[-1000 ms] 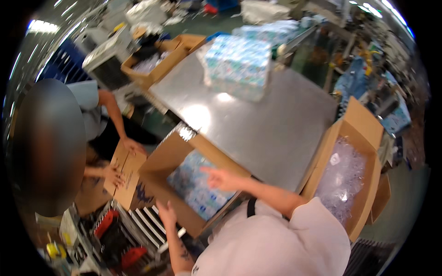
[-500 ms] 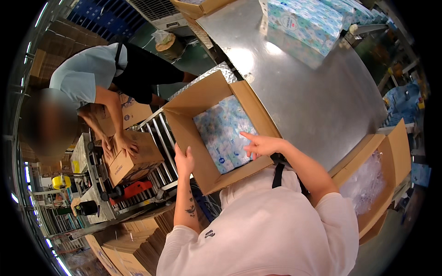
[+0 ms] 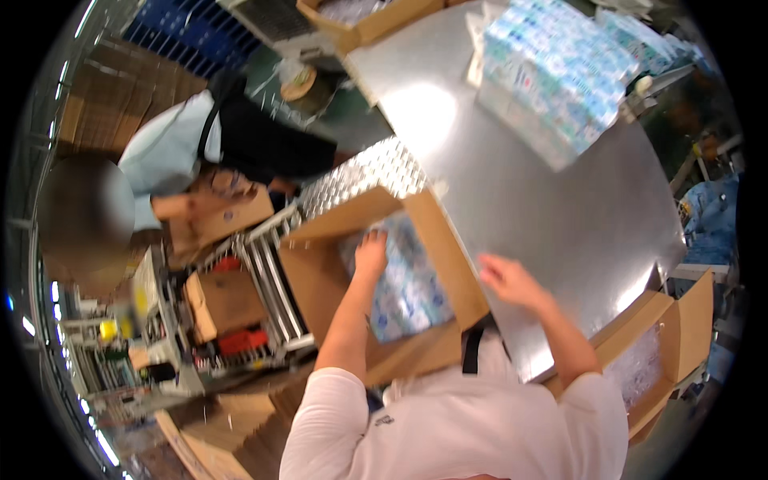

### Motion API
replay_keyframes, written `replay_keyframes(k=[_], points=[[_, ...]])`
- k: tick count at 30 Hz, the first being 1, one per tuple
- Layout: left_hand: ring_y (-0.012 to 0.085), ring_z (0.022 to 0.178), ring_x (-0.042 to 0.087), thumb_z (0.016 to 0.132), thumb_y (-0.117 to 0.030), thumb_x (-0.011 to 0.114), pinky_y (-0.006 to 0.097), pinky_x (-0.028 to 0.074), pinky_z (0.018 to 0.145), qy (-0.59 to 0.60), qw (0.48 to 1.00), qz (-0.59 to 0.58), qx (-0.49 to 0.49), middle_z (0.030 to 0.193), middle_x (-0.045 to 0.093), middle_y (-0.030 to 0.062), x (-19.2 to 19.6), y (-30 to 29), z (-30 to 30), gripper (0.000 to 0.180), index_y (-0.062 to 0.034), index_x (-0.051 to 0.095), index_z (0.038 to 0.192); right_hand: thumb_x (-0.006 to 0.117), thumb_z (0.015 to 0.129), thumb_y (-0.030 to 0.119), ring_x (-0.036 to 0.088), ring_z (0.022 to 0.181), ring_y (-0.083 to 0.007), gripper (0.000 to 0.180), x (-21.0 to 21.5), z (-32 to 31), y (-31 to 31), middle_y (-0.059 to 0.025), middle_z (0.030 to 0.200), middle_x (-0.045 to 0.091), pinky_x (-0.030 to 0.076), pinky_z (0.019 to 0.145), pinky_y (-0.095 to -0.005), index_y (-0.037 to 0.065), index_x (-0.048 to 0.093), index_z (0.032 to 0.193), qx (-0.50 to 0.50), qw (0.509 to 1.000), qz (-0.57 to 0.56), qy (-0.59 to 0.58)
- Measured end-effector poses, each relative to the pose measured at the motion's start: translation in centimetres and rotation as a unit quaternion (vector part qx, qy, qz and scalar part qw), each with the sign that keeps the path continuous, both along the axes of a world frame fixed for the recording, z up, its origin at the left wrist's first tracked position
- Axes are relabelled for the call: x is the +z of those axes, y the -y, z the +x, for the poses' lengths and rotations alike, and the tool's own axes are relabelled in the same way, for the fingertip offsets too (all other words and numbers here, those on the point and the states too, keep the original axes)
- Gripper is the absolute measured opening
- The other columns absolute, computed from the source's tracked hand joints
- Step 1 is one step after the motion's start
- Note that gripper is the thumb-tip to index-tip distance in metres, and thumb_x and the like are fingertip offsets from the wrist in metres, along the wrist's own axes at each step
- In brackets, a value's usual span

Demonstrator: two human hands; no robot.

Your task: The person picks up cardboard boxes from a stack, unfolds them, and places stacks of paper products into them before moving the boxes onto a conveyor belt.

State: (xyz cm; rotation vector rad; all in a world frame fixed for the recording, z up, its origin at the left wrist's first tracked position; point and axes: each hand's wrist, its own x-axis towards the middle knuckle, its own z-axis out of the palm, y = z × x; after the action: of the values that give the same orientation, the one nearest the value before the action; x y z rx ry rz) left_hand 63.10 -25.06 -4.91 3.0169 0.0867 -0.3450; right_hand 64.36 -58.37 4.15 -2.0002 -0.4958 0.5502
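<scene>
An open cardboard box (image 3: 308, 276) stands in front of me between the roller conveyor and the metal table. Inside lie soft packs (image 3: 412, 288) in blue and white floral film. My left hand (image 3: 370, 252) reaches over the near left wall into the box, its fingers resting on the packs at the far left with nothing seen in its grip. To the right of the box, my right hand (image 3: 508, 278) hangs over the metal table (image 3: 520, 208), apart from the box. Motion smears its fingers, and nothing can be made out in them.
More floral packs (image 3: 552, 72) stand on the table's far side. A box with clear plastic film (image 3: 636, 372) is at my right. Another person (image 3: 172, 148) bends beside the roller conveyor (image 3: 272, 272), near a smaller carton (image 3: 228, 302). Flattened cartons (image 3: 232, 424) stack at lower left.
My left hand has left the box's left wall and gone inside onto the packs. My right hand has moved out of the box to the right. The other person has straightened away from the carton.
</scene>
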Motion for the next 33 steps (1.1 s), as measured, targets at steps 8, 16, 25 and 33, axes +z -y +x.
replay_keyframes(k=[8,16,25,33], points=[[0.0342,0.098,0.055,0.075,-0.011,0.053,0.041,0.046,0.082,-0.042,0.997,-0.011,0.067,0.111,0.055,0.0158,-14.2,-3.7,1.5,0.053,-0.0141,0.041,0.127,0.058,0.084,0.022,0.062,0.078,-0.0222,0.026,1.4,2.4,6.8,-0.0138,0.088,0.064,0.049,0.07,-0.0313,0.003,0.061,0.101,-0.11,0.994,-0.023,0.002],[0.0391,0.075,0.06,0.075,-0.024,0.058,0.047,0.048,0.07,-0.079,0.987,-0.071,0.122,0.076,0.062,0.0202,-8.0,-5.2,-4.7,0.023,-0.0077,0.062,0.091,0.053,0.082,0.015,0.056,0.088,-0.0307,0.019,3.5,32.3,8.9,-0.0151,0.095,0.06,0.045,0.074,-0.0366,0.0,0.06,0.092,-0.331,0.835,-0.066,0.435],[0.0373,0.081,0.059,0.086,-0.047,0.045,0.045,0.047,0.07,-0.028,0.953,0.067,0.293,0.086,0.061,0.0217,-1.6,-2.7,-9.1,0.05,0.0007,0.058,0.081,0.04,0.088,0.044,0.025,0.129,-0.0301,0.056,1.2,47.1,8.4,-0.0155,0.138,0.031,0.014,0.102,-0.0577,0.008,0.037,0.131,-0.433,0.804,-0.346,0.215],[0.0323,0.078,0.059,0.086,-0.024,0.049,0.037,0.047,0.07,0.175,0.772,-0.345,0.504,0.082,0.06,0.0206,1.2,1.7,-7.6,0.026,-0.0012,0.061,0.082,0.039,0.086,0.051,0.032,0.126,-0.0302,0.062,0.8,48.7,9.5,-0.0181,0.132,0.038,0.012,0.102,-0.0597,0.008,0.04,0.13,-0.404,0.783,-0.38,0.281]])
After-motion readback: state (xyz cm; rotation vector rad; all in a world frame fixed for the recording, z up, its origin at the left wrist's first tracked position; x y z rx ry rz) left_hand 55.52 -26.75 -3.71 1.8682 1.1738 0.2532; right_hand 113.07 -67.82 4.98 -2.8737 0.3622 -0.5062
